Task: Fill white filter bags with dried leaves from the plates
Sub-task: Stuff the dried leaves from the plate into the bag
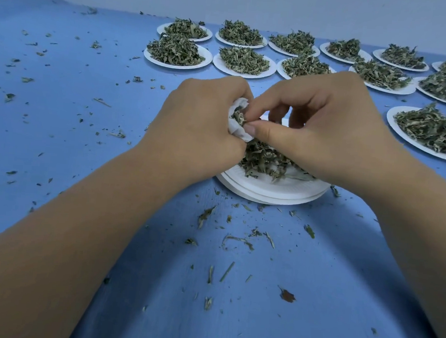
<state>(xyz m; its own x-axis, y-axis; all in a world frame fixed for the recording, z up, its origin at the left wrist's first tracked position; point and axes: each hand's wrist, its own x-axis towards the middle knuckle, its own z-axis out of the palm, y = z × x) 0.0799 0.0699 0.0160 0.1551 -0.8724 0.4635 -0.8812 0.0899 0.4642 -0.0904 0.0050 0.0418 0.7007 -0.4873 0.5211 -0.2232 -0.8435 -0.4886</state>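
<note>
White filter bag (239,122) mostly hidden in left hand (201,130) grip.

On the table (63,91), a stack of plates (267,191) near the middle carries leaves (265,158). Over its left side a bag (239,133) sits between the left hand (201,130) and right hand (325,128). Two rows of heaped plates (177,65) run behind it, and another plate (401,130) lies to the right.

a herb-packing workroom: rows of leaf-heaped paper plates (178,60) across a blue table (62,105)
</note>
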